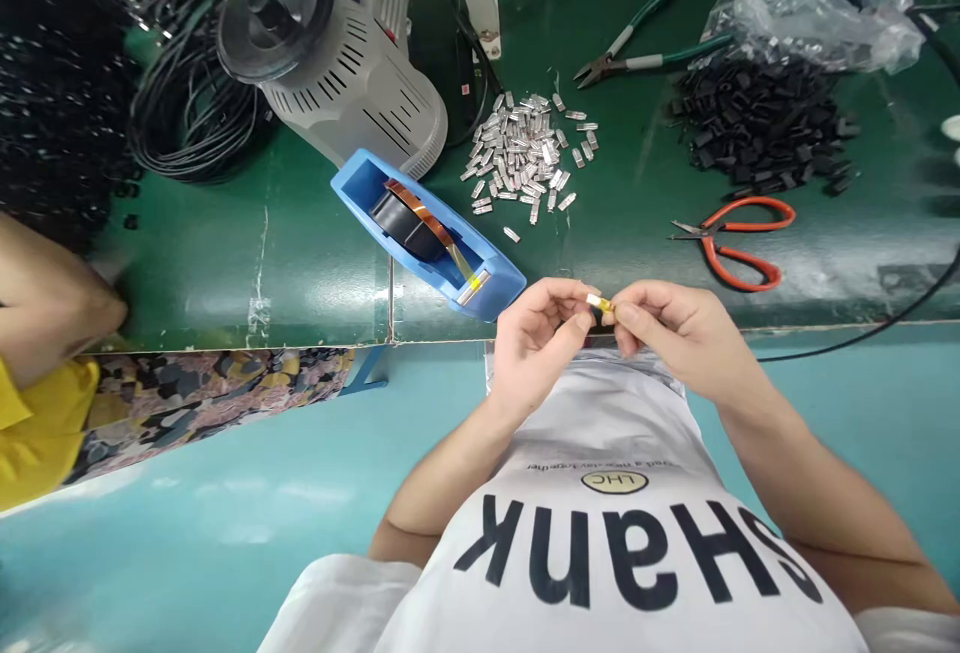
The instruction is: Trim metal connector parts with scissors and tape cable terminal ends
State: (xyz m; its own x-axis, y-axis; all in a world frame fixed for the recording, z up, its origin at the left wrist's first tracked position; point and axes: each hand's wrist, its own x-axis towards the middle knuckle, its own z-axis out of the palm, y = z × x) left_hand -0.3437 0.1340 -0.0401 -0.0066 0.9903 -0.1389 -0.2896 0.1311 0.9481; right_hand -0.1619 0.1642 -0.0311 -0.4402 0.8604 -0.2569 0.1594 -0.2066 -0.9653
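This little piece (599, 303) is looking super tiny, showing white at one end and yellow at the other. It's lying nearly sideways, tilting a bit, with the right hand (675, 331) pinching its yellow end and the white end pointing toward the left hand (536, 338).

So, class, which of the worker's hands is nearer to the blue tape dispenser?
Left. The left hand is close beside the near end of the blue tape dispenser; the right hand is farther right, beyond the left.

Bright, glare on floor (300, 498), edges stretched
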